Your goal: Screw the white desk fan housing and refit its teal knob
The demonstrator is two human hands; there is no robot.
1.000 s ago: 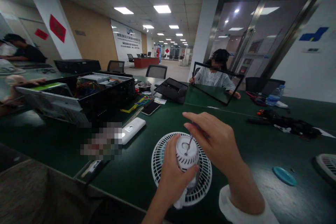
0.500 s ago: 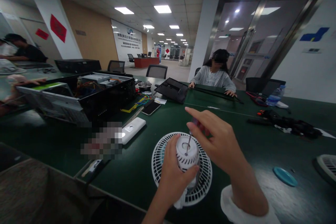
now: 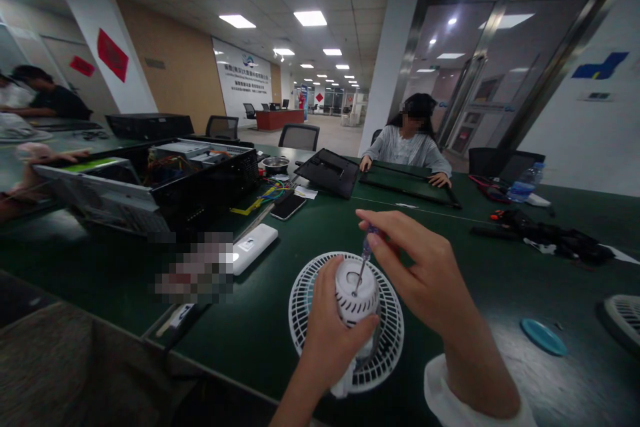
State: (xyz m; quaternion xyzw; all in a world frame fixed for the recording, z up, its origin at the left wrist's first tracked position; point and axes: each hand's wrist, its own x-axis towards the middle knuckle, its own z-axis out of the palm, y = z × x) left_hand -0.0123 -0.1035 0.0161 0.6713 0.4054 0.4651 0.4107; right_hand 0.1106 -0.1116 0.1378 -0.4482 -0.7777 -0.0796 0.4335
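A small white fan [image 3: 357,280] lies with its round grille [image 3: 391,353] down on the green table and its slotted motor housing up. My left hand [image 3: 333,327] wraps around the side of the housing, thumb on the near side. In my right hand [image 3: 420,267] is a screwdriver [image 3: 367,248] with a clear purplish handle, pinched between the fingers, the index finger reaching over its top end. The shaft slants down, and its tip rests at a small hole in the top of the housing. Whether a screw sits there is too small to tell.
An opened black computer case [image 3: 200,180] stands at left, with another person's hand by it. A white power bank [image 3: 255,247] and a phone [image 3: 289,205] lie nearer. Across the table a person holds a black frame [image 3: 410,195]. At right are a blue disc [image 3: 544,336] and another grille [image 3: 625,317].
My right hand has shifted slightly right and its fingers have turned, so more of the screwdriver handle shows. My left hand and the fan stay put. The person opposite has lowered the black frame flatter.
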